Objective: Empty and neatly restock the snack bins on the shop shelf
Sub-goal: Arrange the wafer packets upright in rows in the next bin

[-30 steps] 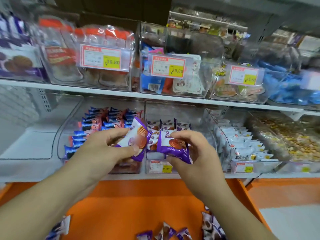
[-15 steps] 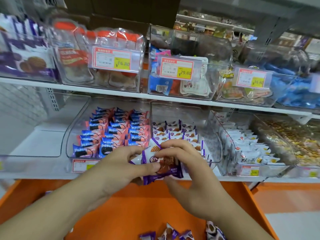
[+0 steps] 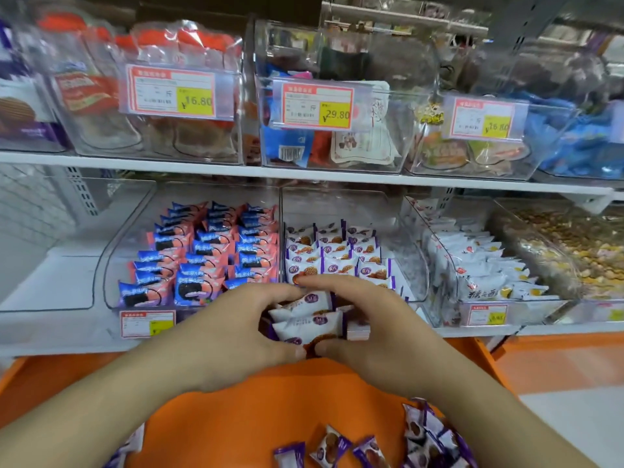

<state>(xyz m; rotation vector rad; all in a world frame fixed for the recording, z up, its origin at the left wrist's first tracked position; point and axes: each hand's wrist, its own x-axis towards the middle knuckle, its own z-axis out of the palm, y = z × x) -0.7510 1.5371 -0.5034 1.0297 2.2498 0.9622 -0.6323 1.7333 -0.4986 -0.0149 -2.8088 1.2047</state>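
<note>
Two white-and-purple waffle snack packets lie stacked between my hands at the front of the clear middle bin. My left hand grips them from the left, thumb below and fingers above. From the right, my right hand grips the same packets. Behind them, rows of the same packets stand neatly in the bin. More loose purple packets lie on the orange surface below.
A bin of blue-and-pink cookie packets sits left of the middle bin, with an empty clear bin further left. White packets and mixed sweets fill bins on the right. The upper shelf carries price-tagged bins.
Both hands brought their purple packets together into a stack and lowered them toward the front of the middle bin. The camera moved closer to the shelf.
</note>
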